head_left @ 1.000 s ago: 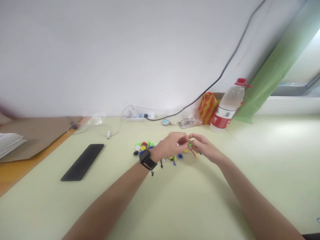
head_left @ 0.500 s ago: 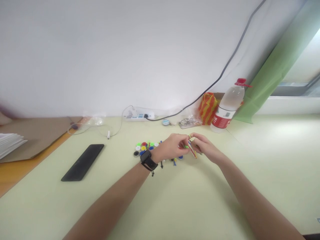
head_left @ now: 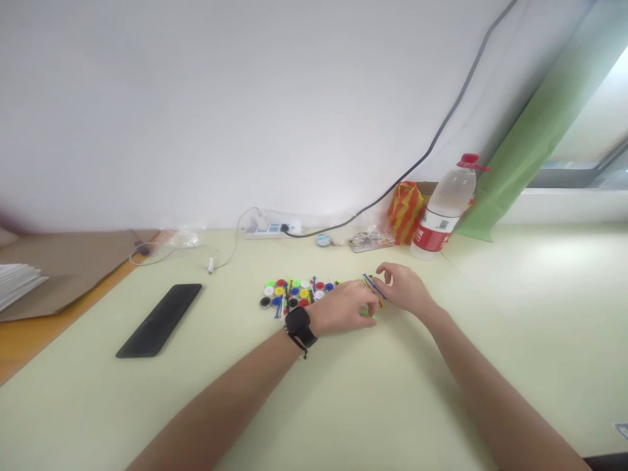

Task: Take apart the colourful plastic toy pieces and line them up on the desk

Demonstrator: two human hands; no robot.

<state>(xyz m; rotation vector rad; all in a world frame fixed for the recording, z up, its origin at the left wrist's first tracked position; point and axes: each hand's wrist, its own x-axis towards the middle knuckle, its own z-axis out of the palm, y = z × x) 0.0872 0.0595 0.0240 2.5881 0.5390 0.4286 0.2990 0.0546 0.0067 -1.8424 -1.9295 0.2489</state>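
Note:
Small round coloured discs [head_left: 295, 292] lie in rows, with thin coloured plastic sticks [head_left: 278, 306] between them. My left hand [head_left: 342, 307], a black watch [head_left: 300, 325] at its wrist, hangs over the right part of these rows and hides some of them. Its fingertips are pinched on a small bright-green piece [head_left: 367, 316], mostly covered by the fingers. Just right of it, a group of slim sticks [head_left: 373, 288], blue and yellow among them, lies slanted. My right hand [head_left: 405, 288] is beside that group, thumb and index finger apart, its lower fingers close to or touching the sticks.
A black flat slab [head_left: 159, 320] lies at left. Behind stand a power strip [head_left: 273, 228], a large water bottle [head_left: 441, 212] and a red-and-yellow bag [head_left: 406, 212]. A white cable [head_left: 210, 265] crosses the back left; cardboard [head_left: 83, 268] covers the far left.
My hands have come apart. The left has moved down toward me with the green piece; the right has shifted slightly right. More discs and sticks show behind the left hand.

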